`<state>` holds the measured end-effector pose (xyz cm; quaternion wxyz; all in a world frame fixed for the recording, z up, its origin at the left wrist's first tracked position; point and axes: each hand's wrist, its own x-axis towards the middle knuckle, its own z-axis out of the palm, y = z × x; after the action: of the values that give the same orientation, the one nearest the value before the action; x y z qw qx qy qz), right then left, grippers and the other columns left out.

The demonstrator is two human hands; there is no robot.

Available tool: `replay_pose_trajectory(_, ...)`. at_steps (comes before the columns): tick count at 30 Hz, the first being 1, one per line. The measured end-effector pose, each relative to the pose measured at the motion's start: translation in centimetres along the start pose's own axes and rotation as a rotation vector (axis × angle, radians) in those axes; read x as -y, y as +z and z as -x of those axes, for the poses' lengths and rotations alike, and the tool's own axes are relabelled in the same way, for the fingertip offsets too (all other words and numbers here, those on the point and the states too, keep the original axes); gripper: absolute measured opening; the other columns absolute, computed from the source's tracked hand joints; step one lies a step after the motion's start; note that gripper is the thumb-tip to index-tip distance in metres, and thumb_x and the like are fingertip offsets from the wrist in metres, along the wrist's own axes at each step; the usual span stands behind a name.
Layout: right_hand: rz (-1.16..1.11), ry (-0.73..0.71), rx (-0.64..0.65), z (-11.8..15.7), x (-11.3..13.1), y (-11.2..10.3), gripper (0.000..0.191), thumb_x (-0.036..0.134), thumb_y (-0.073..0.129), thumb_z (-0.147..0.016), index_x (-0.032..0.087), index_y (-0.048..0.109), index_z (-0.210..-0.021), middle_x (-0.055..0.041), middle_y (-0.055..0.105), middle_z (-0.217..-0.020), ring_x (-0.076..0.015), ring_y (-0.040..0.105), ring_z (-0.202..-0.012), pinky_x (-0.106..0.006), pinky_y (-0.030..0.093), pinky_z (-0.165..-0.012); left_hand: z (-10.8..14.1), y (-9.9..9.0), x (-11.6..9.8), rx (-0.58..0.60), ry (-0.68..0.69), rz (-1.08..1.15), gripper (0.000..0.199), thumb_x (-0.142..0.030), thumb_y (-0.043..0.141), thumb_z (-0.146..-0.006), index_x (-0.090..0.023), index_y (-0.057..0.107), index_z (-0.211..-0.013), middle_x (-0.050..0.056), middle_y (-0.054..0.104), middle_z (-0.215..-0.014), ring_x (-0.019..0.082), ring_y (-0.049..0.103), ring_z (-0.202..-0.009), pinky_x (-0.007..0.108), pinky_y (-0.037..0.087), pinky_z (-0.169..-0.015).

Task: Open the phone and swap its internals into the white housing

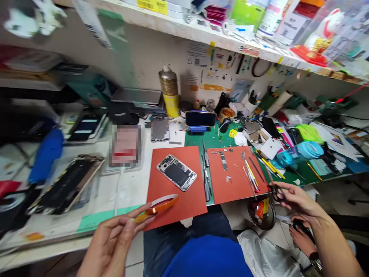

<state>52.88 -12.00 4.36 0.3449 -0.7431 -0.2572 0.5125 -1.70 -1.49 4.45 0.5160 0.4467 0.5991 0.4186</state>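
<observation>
An amber tape roll (165,205) is pinched in my left hand (121,231), over the front left corner of an orange mat (178,207). An opened phone (177,172) with its insides showing lies on that mat. My right hand (296,198) holds small dark scissors (277,192) by the handles, just off the right edge of a second orange mat (221,194). On the second mat lie a narrow circuit board (224,161), tiny parts, tweezers and yellow screwdrivers (251,175).
Another person's hand (302,236) is at lower right, beside a bin (262,215). A yellow spray can (170,92) stands behind the mats. Another opened phone (70,184) lies left. Tools and a blue bottle (302,152) crowd the right; a loaded shelf (184,25) hangs above.
</observation>
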Motion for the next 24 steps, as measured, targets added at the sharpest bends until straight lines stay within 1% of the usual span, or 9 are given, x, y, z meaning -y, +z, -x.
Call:
replay_pose_trajectory(2, -0.170, 0.011, -0.018, 1.0, -1.1, 0.6, 0.074, 0.048, 0.102, -0.062, 0.020, 0.075, -0.125, -0.0090, 0.075, -0.089, -0.0178, 0.069, -0.066, -0.023, 0.050, -0.051, 0.2, 0.4, -0.7, 0.051, -0.057, -0.010, 0.044, -0.061, 0.078, -0.092, -0.026, 0.061, -0.111, 0.012, 0.078, -0.137, 0.031, 0.083, -0.111, 0.037, 0.068, -0.100)
replay_pose_trajectory(3, -0.213, 0.008, -0.007, 1.5, -1.5, 1.4, 0.075, 0.047, 0.104, -0.060, 0.022, 0.075, -0.124, -0.0086, 0.075, -0.087, -0.0159, 0.066, -0.060, -0.022, 0.047, -0.047, 0.2, 0.7, -1.0, 0.058, -0.064, 0.001, 0.045, -0.063, 0.077, -0.093, -0.025, 0.060, -0.109, 0.014, 0.077, -0.139, 0.032, 0.082, -0.112, 0.040, 0.067, -0.102)
replay_pose_trajectory(5, -0.283, -0.013, 0.092, 2.6, -1.9, 4.2, 0.074, 0.052, 0.104, -0.060, 0.024, 0.072, -0.121, -0.0044, 0.072, -0.078, -0.0060, 0.045, -0.039, -0.019, 0.034, -0.037, 0.3, 1.3, -1.5, 0.026, -0.067, 0.043, 0.043, -0.062, 0.074, -0.096, -0.024, 0.059, -0.108, 0.016, 0.074, -0.143, 0.034, 0.081, -0.115, 0.047, 0.065, -0.106)
replay_pose_trajectory(8, -0.286, -0.047, 0.206, 4.2, -0.9, 11.0, 0.068, 0.053, 0.103, -0.066, 0.025, 0.066, -0.115, 0.0004, 0.068, -0.075, -0.0039, 0.043, -0.039, -0.015, 0.030, -0.037, 0.5, 2.3, -1.9, 0.040, -0.062, 0.094, 0.042, -0.062, 0.071, -0.098, -0.023, 0.059, -0.105, 0.017, 0.076, -0.138, 0.034, 0.080, -0.116, 0.050, 0.064, -0.105)
replay_pose_trajectory(11, -0.237, -0.209, 0.201, 4.8, 1.4, 18.8, 0.070, 0.053, 0.105, -0.065, 0.025, 0.066, -0.115, -0.0002, 0.070, -0.080, -0.0107, 0.058, -0.056, -0.019, 0.047, -0.047, 1.2, 3.1, -2.0, 0.061, -0.053, 0.116, 0.042, -0.063, 0.069, -0.099, -0.023, 0.059, -0.103, 0.017, 0.076, -0.137, 0.033, 0.080, -0.115, 0.050, 0.066, -0.102)
replay_pose_trajectory(14, -0.187, -0.361, 0.221, 4.1, 3.9, 24.3, 0.067, 0.051, 0.105, -0.065, 0.025, 0.066, -0.114, -0.0018, 0.073, -0.089, -0.0162, 0.067, -0.074, -0.024, 0.058, -0.062, 1.9, 3.4, -2.0, 0.133, -0.061, 0.128, 0.040, -0.062, 0.066, -0.101, -0.023, 0.058, -0.102, 0.016, 0.075, -0.139, 0.031, 0.081, -0.112, 0.048, 0.066, -0.100)
replay_pose_trajectory(18, -0.139, -0.315, 0.367, 3.0, 6.3, 27.1, 0.062, 0.051, 0.099, -0.074, 0.026, 0.062, -0.117, 0.0011, 0.072, -0.091, -0.0104, 0.059, -0.055, -0.023, 0.053, -0.047, 2.4, 3.4, -2.0, 0.208, -0.067, 0.137, 0.037, -0.060, 0.062, -0.105, -0.023, 0.057, -0.104, 0.015, 0.075, -0.140, 0.029, 0.079, -0.113, 0.049, 0.064, -0.103)
replay_pose_trajectory(21, -0.135, -0.192, 0.501, 3.1, 7.4, 27.6, 0.064, 0.054, 0.100, -0.070, 0.025, 0.057, -0.108, 0.0044, 0.069, -0.087, -0.0089, 0.059, -0.044, -0.020, 0.043, -0.036, 2.4, 3.4, -1.5, 0.223, -0.073, 0.121, 0.036, -0.060, 0.058, -0.107, -0.024, 0.055, -0.108, 0.014, 0.074, -0.142, 0.027, 0.078, -0.115, 0.049, 0.062, -0.104)
replay_pose_trajectory(24, -0.137, -0.145, 0.537, 3.5, 7.9, 27.7, 0.066, 0.057, 0.101, -0.068, 0.025, 0.053, -0.101, 0.0069, 0.065, -0.083, -0.0123, 0.066, -0.045, -0.018, 0.040, -0.035, 2.4, 3.5, -1.2, 0.246, -0.098, 0.090, 0.034, -0.059, 0.054, -0.109, -0.025, 0.052, -0.109, 0.014, 0.074, -0.141, 0.025, 0.080, -0.105, 0.047, 0.062, -0.099)
